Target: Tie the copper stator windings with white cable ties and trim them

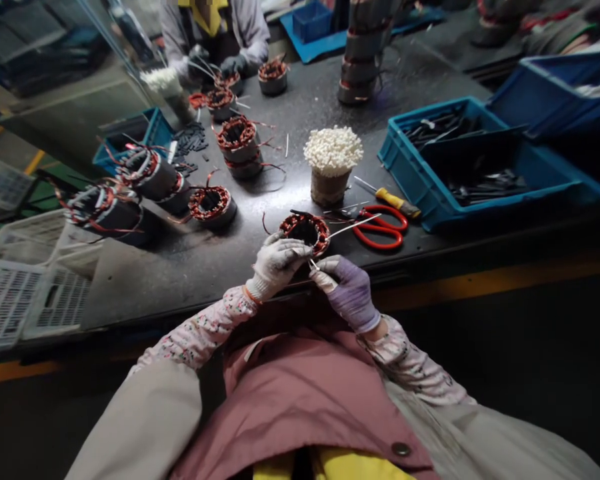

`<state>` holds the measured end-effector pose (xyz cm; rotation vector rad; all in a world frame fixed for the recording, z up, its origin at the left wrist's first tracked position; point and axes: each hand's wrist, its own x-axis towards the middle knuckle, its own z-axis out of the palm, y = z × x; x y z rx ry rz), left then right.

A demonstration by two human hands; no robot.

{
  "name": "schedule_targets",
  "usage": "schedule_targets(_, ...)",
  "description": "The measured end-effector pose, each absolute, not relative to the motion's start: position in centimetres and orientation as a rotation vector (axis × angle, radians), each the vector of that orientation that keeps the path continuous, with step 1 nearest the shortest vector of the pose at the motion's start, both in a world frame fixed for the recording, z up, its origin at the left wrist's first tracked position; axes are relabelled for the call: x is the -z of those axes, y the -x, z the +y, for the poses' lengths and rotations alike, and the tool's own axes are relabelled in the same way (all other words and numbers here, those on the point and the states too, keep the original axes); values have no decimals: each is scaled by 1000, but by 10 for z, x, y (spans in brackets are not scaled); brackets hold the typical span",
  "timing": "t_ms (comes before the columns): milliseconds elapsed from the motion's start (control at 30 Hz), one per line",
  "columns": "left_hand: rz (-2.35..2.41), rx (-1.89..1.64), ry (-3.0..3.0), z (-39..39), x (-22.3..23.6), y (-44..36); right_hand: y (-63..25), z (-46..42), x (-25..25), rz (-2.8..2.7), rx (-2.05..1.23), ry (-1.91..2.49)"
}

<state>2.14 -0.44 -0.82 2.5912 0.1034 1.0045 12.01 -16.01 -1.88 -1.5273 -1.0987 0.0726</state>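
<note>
A worker's gloved hands close on a copper-wound motor stator (305, 233) at the near edge of a dark workbench (130, 287), seen from the worker's own head. The left hand (276, 265), in a soiled white glove, grips the stator from the near side, fingers together and curled over its rim, hiding part of the windings. The right hand (347, 293), in a purple glove, sits just below, its fingertips pinched together on a small white sliver (314, 266); what the sliver is, and whether it touches the stator, is hard to make out. A thin white strip (355, 227) crosses from the stator's rim toward red-handled scissors (380, 227), which lie just below a yellow-handled screwdriver (393, 201). Center frame, a bundle of white tufted sticks (333, 150) stands in a holder. More wound stators (240, 147) sit at left and upper center. At right, a blue plastic crate (480, 167) holds dark parts too shadowed to identify. At the top edge, a co-worker's gloved hands (233, 65) work at another stator, the figure cut off by the frame.
</note>
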Motion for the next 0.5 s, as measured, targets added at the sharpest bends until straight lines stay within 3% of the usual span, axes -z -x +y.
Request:
schedule_targets(133,47,-1031,-2582,-4,8,-22,-128,-147,25,-1164,-41,1673)
schedule_targets(333,-54,-980,-2606,2,7,-21,-136,-146,10,-1551,538,1899)
schedule_targets(433,-31,-901,-2624,6,5,-21,-135,-163,-6,-1804,631,1694)
schedule_targets(500,-13,-854,-2625,8,3,-21,-132,-178,-16,-1894,522,1519)
